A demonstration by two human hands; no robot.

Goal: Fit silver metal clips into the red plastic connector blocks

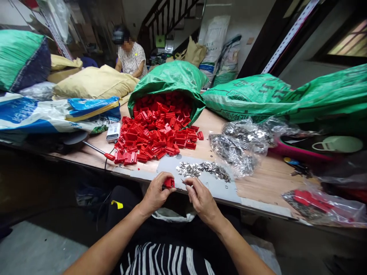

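My left hand is closed around a small red plastic housing at the table's front edge. Just to its right, my right hand pinches a small, thin metal piece between thumb and forefinger; its exact shape is too small to tell. The two hands are a short gap apart. Beyond them, two small heaps of shiny metal pieces lie on a grey mat. A large pile of loose red plastic housings spills from an open green woven sack.
Clear bags of metal parts lie right of the pile. Farther right are pliers, a bin with a pale green cup and another bag. A red-handled tool and white box sit left. A person sits behind.
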